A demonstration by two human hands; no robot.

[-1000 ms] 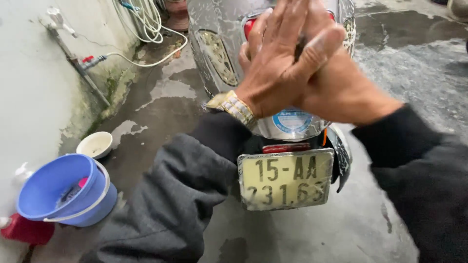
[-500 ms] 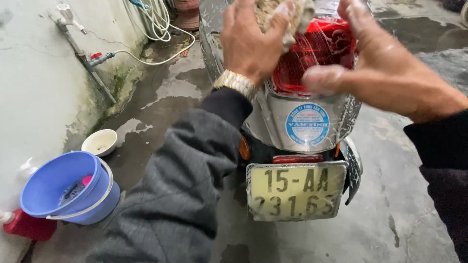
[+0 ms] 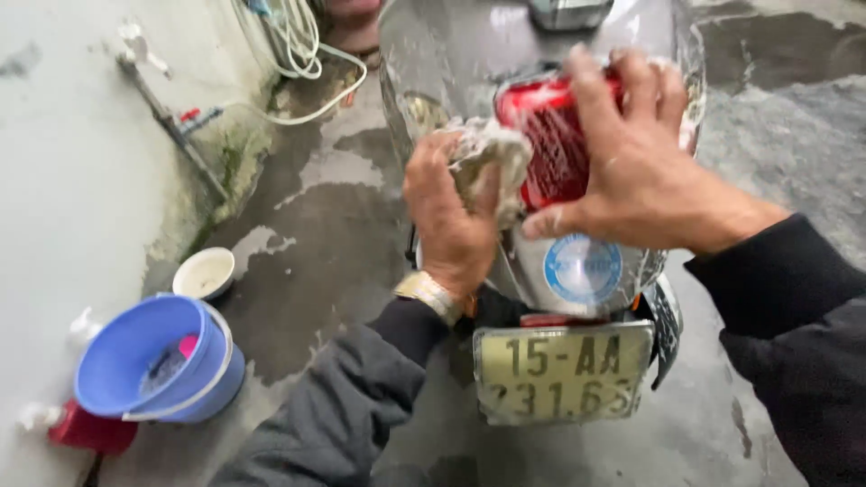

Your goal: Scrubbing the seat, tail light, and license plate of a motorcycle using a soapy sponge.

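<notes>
Our left hand is clenched on a soapy cloth against the scooter's red tail light — our right hand lies open over the lamp. Near left, a blue bucket holds something dark and pink; beyond it, a white bowl.

A soapy, crumpled sponge presses against the scooter's wet red tail light.
</notes>
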